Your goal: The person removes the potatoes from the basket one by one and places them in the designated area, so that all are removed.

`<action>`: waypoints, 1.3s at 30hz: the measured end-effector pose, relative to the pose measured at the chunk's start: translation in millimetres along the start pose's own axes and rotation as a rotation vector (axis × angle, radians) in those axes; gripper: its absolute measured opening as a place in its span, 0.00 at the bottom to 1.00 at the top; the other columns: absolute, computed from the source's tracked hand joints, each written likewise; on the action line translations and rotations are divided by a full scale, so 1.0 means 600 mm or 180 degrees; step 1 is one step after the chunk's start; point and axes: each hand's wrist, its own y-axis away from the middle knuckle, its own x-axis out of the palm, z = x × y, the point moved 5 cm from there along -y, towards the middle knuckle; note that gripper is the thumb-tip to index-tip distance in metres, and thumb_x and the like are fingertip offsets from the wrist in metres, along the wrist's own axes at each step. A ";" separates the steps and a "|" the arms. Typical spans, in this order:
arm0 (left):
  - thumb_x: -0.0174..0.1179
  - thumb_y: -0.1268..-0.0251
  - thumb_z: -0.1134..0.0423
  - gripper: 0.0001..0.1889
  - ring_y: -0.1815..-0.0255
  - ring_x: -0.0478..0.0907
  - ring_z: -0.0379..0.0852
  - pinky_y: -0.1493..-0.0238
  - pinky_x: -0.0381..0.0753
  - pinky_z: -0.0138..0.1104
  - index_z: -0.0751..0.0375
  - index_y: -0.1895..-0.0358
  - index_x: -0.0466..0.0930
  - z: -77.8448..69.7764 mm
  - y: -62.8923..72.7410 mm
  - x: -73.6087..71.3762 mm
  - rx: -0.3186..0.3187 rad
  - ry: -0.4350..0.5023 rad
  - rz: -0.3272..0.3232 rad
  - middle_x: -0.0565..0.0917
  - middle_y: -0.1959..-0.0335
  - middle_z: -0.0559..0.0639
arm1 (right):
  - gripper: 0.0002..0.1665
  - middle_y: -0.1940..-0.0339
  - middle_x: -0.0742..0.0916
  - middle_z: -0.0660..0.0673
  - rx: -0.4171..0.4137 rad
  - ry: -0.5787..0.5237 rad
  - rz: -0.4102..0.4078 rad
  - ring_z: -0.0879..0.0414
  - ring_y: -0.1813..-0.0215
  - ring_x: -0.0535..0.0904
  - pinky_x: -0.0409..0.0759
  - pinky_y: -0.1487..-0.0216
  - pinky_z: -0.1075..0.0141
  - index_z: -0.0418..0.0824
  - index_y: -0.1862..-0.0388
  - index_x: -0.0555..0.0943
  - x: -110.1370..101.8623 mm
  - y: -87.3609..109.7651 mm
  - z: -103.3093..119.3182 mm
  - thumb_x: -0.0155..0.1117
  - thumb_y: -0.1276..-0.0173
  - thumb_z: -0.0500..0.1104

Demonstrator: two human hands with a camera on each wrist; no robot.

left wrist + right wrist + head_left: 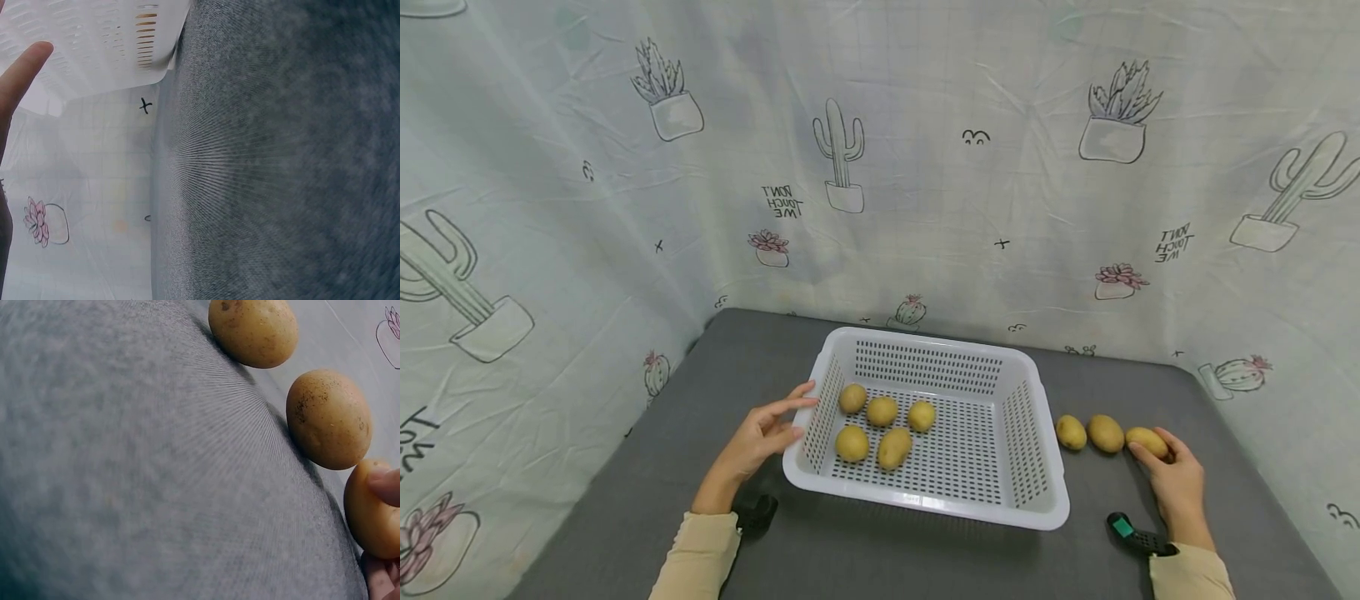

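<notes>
My right hand (1180,483) pinches a potato (1146,442) between thumb and fingers, at the right end of a short row. Two more potatoes lie beside it, a middle one (1106,434) and a smaller one (1071,432) close to the basket. In the right wrist view the thumb (386,484) presses on the held potato (365,515). My left hand (752,442) has loosely spread fingers right at the left rim of a white plastic basket (925,500). Inside it, several potatoes (882,411) sit towards the left. The left wrist view shows one straight finger (28,69) before the basket's slotted wall (94,50).
Grey cloth covers the table (880,550). A pale curtain (925,167) printed with cacti hangs behind it and along both sides. A dark strapped device (1138,537) is on the right wrist, and another (758,515) on the left.
</notes>
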 end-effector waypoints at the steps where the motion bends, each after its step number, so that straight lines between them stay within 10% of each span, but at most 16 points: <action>1: 0.50 0.33 0.78 0.23 0.46 0.80 0.53 0.58 0.83 0.38 0.82 0.37 0.62 0.000 0.000 0.000 0.0021 -0.0006 0.0013 0.52 0.24 0.52 | 0.40 0.48 0.76 0.49 -0.0017 0.0050 0.0009 0.78 0.61 0.63 0.63 0.61 0.84 0.37 0.29 0.63 0.001 0.000 0.001 0.65 0.35 0.50; 30: 0.51 0.34 0.77 0.23 0.46 0.80 0.52 0.57 0.82 0.38 0.82 0.37 0.61 -0.003 0.000 0.001 -0.0022 -0.0041 -0.0035 0.49 0.23 0.57 | 0.42 0.38 0.71 0.36 -0.0018 0.0056 0.0096 0.81 0.60 0.61 0.62 0.61 0.87 0.34 0.26 0.57 0.004 -0.003 0.001 0.62 0.33 0.48; 39: 0.51 0.34 0.77 0.23 0.47 0.81 0.52 0.58 0.82 0.37 0.83 0.37 0.61 -0.005 0.000 0.002 -0.0047 -0.0089 -0.0051 0.49 0.23 0.58 | 0.44 0.27 0.63 0.33 0.0110 -0.0093 0.0092 0.61 0.34 0.64 0.61 0.42 0.83 0.37 0.24 0.52 0.003 0.001 0.003 0.60 0.32 0.48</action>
